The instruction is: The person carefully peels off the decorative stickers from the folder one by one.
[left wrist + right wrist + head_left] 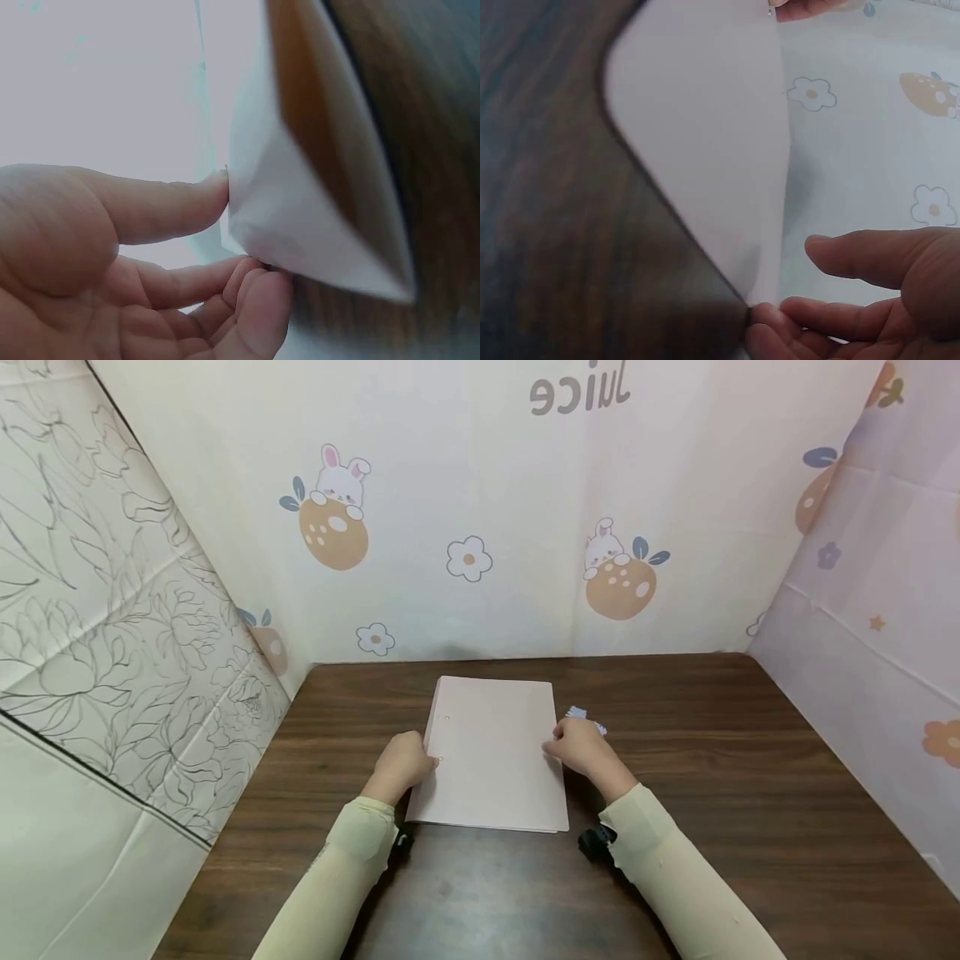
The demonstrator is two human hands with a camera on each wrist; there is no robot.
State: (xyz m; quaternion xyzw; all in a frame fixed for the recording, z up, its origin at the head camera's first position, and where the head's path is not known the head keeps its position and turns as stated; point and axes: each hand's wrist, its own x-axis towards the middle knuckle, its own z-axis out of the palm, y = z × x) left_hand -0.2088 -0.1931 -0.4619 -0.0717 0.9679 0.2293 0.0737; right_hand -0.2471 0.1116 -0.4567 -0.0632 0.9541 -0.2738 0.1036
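Note:
A stack of white paper sheets point(495, 752) lies on the table, with small punched holes along its left side. At its left edge, my left hand point(402, 764) pinches the paper between thumb and fingers. In the left wrist view the white sheets point(292, 195) stand apart at the edge, with a brown gap between them. My right hand point(585, 747) is at the right edge. The right wrist view shows its fingertips point(769, 319) touching the edge of the sheets, while the thumb point(847, 255) is held away from the paper.
A small light-blue and white patterned item point(577, 712) lies just beyond my right hand, partly hidden by it. The dark wooden table point(720, 777) extends to both sides. A printed cloth point(465, 610) hangs behind its far edge, with further cloths at left and right.

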